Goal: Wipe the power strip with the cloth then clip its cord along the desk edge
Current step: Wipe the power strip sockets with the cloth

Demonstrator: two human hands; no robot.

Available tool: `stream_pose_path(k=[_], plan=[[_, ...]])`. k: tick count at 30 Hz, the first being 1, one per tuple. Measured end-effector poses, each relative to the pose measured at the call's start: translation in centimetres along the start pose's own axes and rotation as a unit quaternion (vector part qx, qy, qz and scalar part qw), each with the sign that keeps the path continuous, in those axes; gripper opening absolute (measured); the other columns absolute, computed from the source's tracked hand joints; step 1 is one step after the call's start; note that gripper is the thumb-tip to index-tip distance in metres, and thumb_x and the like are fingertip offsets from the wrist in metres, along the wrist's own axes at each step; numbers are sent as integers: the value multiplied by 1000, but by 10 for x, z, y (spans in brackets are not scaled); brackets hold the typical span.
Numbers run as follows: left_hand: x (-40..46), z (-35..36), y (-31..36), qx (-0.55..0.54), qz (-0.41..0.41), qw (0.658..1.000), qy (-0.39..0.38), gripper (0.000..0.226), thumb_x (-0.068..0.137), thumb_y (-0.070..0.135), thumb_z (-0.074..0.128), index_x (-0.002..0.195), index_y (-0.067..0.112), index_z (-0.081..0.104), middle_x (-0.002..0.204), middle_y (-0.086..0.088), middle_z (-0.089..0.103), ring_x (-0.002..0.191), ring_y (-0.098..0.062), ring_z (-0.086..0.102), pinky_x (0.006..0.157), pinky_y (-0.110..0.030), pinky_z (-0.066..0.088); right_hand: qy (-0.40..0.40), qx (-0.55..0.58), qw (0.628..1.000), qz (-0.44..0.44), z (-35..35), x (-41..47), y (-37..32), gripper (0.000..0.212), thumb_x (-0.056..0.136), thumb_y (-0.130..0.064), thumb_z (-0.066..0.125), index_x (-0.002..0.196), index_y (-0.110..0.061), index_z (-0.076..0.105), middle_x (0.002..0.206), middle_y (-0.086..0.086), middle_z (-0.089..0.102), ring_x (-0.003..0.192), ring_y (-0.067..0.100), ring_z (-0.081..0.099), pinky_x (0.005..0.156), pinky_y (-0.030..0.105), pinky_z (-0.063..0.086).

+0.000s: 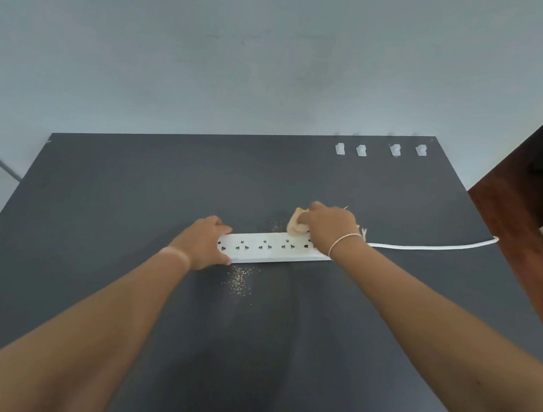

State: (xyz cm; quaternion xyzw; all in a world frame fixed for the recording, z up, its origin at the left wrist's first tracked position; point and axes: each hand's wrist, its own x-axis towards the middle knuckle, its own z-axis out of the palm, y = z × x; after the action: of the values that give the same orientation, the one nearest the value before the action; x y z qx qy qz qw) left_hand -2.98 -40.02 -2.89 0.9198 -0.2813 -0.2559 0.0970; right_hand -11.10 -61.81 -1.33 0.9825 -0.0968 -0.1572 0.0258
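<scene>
A white power strip [268,247] lies across the middle of the dark grey desk [126,193]. My left hand [202,244] grips its left end. My right hand [327,228] presses a bunched yellowish cloth [296,224] onto the strip's right end, covering that end. The white cord [430,248] runs from under my right hand to the desk's right edge and drops off it. Several white cable clips [339,148] sit in a row near the desk's far right edge.
Fine light crumbs [240,279] lie scattered on the desk in front of the strip, and more [274,224] behind it. A pale wall rises behind the desk. Reddish wood floor [534,247] lies to the right.
</scene>
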Motion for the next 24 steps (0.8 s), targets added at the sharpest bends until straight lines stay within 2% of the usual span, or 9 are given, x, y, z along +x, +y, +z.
stream_pose_path(k=[2, 6, 7, 11, 12, 14, 17, 19, 24], plan=[[-3, -3, -10, 1, -9, 1000, -8, 64, 79, 27, 69, 137, 16, 45, 138, -6, 42, 129, -23, 40, 108, -36, 37, 35, 21, 999, -8, -6, 1, -5, 48, 88, -1, 41, 128, -27, 51, 135, 6, 46, 104, 35, 61, 71, 35, 41], [-5, -3, -17, -4, -15, 1000, -18, 65, 80, 29, 68, 139, 18, 42, 140, -5, 42, 131, -23, 38, 108, -35, 35, 4, -5, 983, -186, 0, -10, -47, 58, 89, 0, 43, 132, -39, 43, 147, -2, 36, 109, 33, 58, 72, 34, 42], [-5, -2, -18, -7, -15, 1000, -18, 65, 80, 28, 68, 139, 18, 42, 139, -5, 42, 130, -23, 39, 108, -35, 35, -2, -18, 983, -182, 3, -10, -48, 57, 89, 0, 44, 131, -38, 45, 145, -1, 37, 109, 33, 58, 74, 35, 44], [-9, 0, -22, -35, -15, 999, -10, 69, 81, 26, 68, 141, 13, 38, 140, -6, 42, 131, -23, 40, 109, -33, 33, 16, 0, 999, -40, -8, -2, -22, 49, 90, -2, 41, 127, -32, 53, 136, 5, 46, 105, 34, 60, 79, 37, 48], [-10, 1, -24, -43, -15, 999, -5, 71, 80, 26, 68, 143, 12, 36, 142, -6, 40, 132, -22, 39, 110, -32, 32, 25, 8, 999, -39, -12, -1, -24, 50, 89, -1, 42, 127, -31, 53, 137, 5, 45, 104, 34, 60, 78, 37, 47], [-13, 1, -28, -65, -21, 998, 3, 74, 80, 25, 70, 144, 11, 35, 142, -4, 37, 131, -21, 40, 109, -30, 32, 42, 27, 994, -100, -18, 0, -46, 54, 87, 1, 43, 128, -33, 51, 142, 4, 41, 104, 34, 60, 78, 39, 48], [-15, 2, -39, -80, -21, 997, 2, 68, 77, 26, 72, 138, 16, 44, 121, 0, 42, 120, -22, 47, 98, -27, 37, 28, 30, 981, -189, -12, -3, -90, 57, 88, 0, 45, 132, -37, 45, 145, 0, 37, 104, 34, 59, 75, 39, 49], [-16, 2, -46, -79, -24, 997, 3, 67, 76, 27, 73, 137, 18, 47, 121, -1, 46, 121, -23, 46, 100, -29, 38, 7, 1, 977, -211, -3, -4, -95, 55, 89, -1, 46, 130, -39, 46, 145, -1, 36, 105, 33, 59, 76, 37, 48], [-18, 7, -50, -96, -29, 995, 23, 68, 76, 27, 73, 138, 20, 46, 136, 0, 46, 129, -23, 38, 109, -35, 34, -11, -49, 992, -113, -15, -6, -29, 44, 90, -5, 43, 120, -33, 58, 142, -2, 43, 108, 31, 59, 83, 37, 49]])
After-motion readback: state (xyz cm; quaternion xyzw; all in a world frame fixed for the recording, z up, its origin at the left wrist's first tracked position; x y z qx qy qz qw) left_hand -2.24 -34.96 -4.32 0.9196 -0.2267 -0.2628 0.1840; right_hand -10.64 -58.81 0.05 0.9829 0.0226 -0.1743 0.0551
